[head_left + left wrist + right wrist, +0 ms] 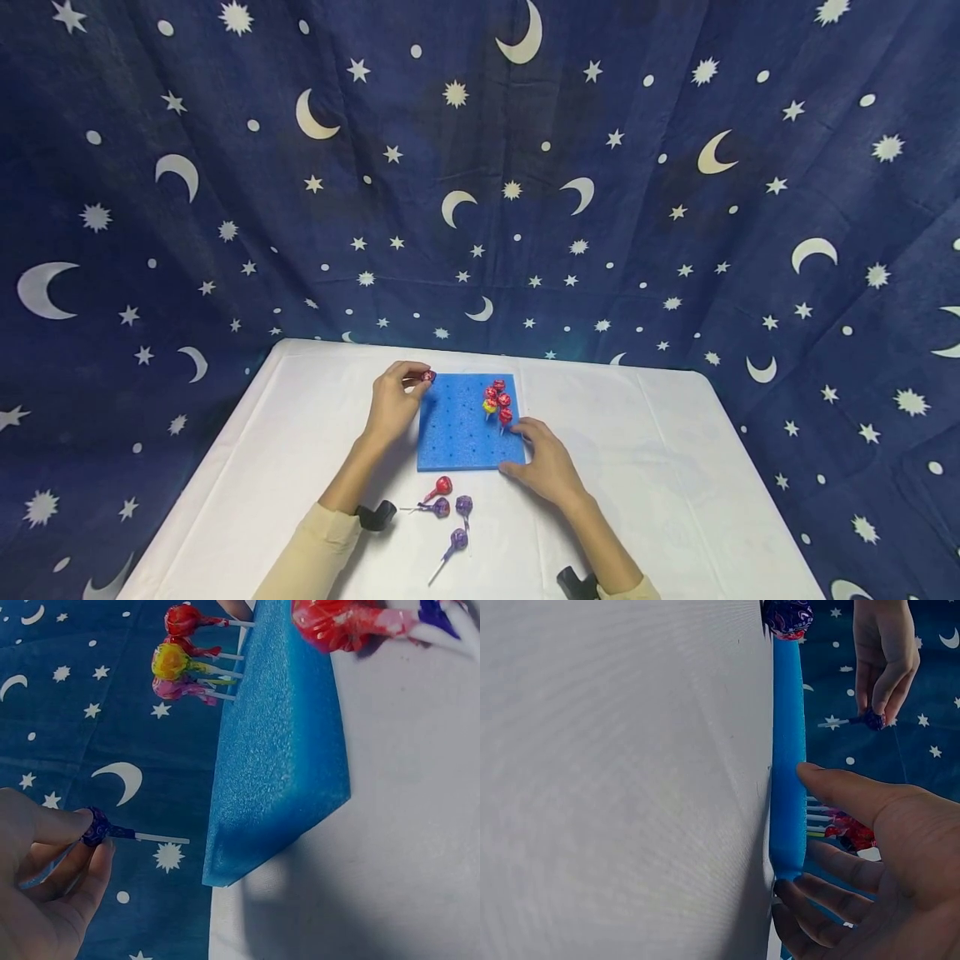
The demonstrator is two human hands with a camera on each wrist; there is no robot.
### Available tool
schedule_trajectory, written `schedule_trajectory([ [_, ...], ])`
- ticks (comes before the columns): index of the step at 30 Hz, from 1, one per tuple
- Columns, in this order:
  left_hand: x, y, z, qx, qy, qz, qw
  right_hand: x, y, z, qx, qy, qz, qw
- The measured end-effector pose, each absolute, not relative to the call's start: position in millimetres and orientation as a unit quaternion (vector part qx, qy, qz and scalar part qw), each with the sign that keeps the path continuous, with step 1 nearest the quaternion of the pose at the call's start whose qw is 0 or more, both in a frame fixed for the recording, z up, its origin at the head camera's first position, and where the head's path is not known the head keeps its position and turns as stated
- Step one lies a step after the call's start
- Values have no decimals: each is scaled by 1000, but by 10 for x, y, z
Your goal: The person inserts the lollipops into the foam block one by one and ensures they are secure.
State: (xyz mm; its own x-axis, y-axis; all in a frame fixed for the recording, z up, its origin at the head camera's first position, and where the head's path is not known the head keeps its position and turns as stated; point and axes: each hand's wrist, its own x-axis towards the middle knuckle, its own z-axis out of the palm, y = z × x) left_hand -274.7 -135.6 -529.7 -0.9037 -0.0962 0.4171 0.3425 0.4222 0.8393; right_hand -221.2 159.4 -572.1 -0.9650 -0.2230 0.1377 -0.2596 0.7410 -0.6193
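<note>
My left hand (395,406) pinches the head of a purple-wrapped lollipop (95,827) between thumb and fingers. Its white stick points down at the blue foam block (457,442), apart from it, near the back left corner. Small holes dot the block's top. Several lollipops stand upright in its right part, red ones (505,415) and a yellow one (489,407) among them. My right hand (551,467) holds the block's front right corner, thumb on the front edge and fingers along the right side.
On the white table (637,467), in front of the block, lie a red lollipop (443,485) and three purple ones, the nearest a purple lollipop (459,540) with its stick towards me. A dark blue curtain (480,167) with moons and stars hangs behind the table.
</note>
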Motion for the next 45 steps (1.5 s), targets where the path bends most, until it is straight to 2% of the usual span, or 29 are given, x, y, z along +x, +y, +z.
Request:
schedule_trajectory([
  [12, -2880, -1369, -5326, -65, -808, -553, 193, -2227, 1614, -5728, 132, -930, 342, 25],
  [23, -2923, -1373, -5380, -66, -800, -558, 210, -2235, 1619, -5722, 129, -928, 348, 17],
  [31, -2992, -1335, -5399, -56, -810, -549, 198, -2236, 1617, -5717, 124, -928, 351, 10],
  [45, -3053, -1282, -5398, -54, -824, -523, 212, -2236, 1620, -5722, 127, -928, 350, 13],
])
